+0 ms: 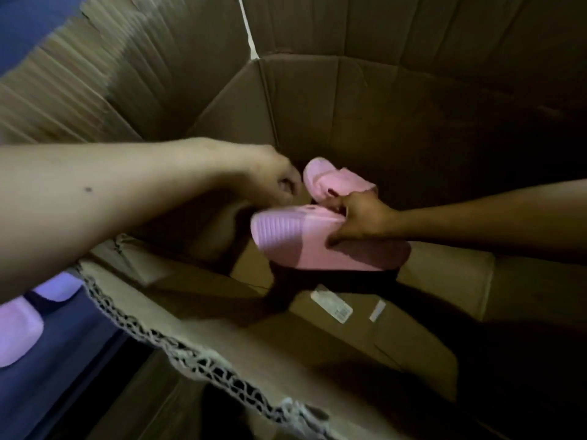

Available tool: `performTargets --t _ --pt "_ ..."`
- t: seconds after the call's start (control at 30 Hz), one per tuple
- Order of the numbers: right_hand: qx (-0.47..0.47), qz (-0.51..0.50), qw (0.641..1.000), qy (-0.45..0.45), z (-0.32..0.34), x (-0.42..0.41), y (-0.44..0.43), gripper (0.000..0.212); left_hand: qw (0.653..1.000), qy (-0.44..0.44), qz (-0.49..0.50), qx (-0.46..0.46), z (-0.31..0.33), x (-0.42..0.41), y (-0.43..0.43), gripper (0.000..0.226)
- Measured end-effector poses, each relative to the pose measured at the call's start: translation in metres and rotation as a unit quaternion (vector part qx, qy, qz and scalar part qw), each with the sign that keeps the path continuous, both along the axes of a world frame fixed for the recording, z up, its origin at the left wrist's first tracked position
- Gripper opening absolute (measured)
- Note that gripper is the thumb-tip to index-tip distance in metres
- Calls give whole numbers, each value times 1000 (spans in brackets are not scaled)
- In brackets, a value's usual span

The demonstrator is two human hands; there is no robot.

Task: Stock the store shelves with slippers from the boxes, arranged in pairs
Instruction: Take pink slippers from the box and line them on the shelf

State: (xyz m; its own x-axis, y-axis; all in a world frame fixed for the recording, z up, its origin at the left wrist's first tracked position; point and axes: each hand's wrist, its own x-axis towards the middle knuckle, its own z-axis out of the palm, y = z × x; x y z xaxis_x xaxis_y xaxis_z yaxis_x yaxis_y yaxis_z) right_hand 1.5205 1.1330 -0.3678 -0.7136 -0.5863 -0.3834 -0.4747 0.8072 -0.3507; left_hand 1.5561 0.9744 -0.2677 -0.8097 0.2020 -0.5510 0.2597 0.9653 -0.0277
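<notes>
Inside a large cardboard box (317, 100), a person's right hand (365, 222) is gripping a pink slipper (301, 246), ribbed sole facing the camera, while a second pink slipper (336, 182) is showing deeper in the box. The left hand (270, 176), fingers curled, is hovering inside the box too, contact unclear.

pink slippers (317, 246), ribbed sole; brown cardboard box (349, 100); white label (332, 308)

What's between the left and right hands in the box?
Head view: the ribbed-sole slipper, gripped by the right hand, and the second slipper just behind it. The left hand is close beside them; contact too blurred to tell.
</notes>
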Motion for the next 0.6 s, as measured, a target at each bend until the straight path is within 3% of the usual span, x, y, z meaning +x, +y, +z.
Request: performTargets --t 0.1,0.17,0.33,0.43,0.5,0.6 --pt "-135 -112 985 5 16 -2 -14 79 998 43 50 -7 -8 6 -12 44" --pt "-178 -134 975 9 25 3 -25 79 988 125 80 40 -13 9 -20 44" --pt "-195 -127 971 50 47 23 -39 79 943 236 205 118 -10 36 -28 45" --pt "-161 -74 981 76 66 40 -34 76 912 328 213 122 8 38 -31 47" --pt "-140 -24 985 95 83 53 -28 74 929 290 211 89 21 27 -25 60" --pt "-97 43 986 132 109 67 -20 73 963 165 215 -8 31 20 -13 80"
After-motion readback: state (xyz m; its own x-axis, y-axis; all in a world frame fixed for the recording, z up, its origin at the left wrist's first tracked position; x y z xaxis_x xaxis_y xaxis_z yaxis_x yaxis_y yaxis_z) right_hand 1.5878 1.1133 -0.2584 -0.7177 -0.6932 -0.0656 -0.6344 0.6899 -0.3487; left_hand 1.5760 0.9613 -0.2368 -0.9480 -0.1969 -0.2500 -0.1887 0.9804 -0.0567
